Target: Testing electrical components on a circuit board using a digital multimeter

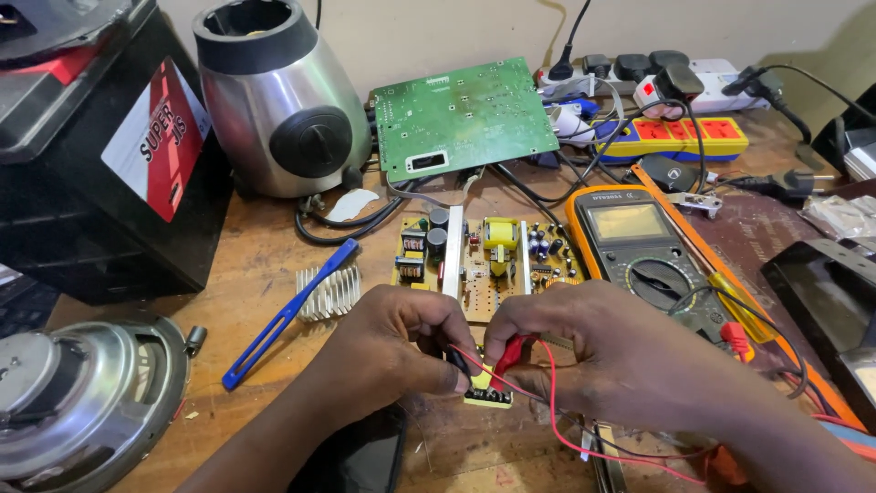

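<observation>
My left hand point(397, 342) pinches a black probe tip against a small yellow transformer part point(486, 391) on the wooden bench. From the right, my right hand point(593, 351) holds a red probe point(513, 351) onto the same part, its red wire trailing toward me. Just beyond my fingers lies a tan power supply board point(488, 260) with capacitors and a yellow transformer. A yellow-cased multimeter point(639, 246) lies to the right of that board, its leads running under my right hand.
A green circuit board point(461, 114) sits tilted at the back, beside a steel blender base point(274, 100). A blue plastic tool point(287, 310) and finned heatsink point(333, 292) lie left. A speaker point(82, 393), black battery point(100, 155), power strips point(675, 137) and a phone point(360, 456) surround.
</observation>
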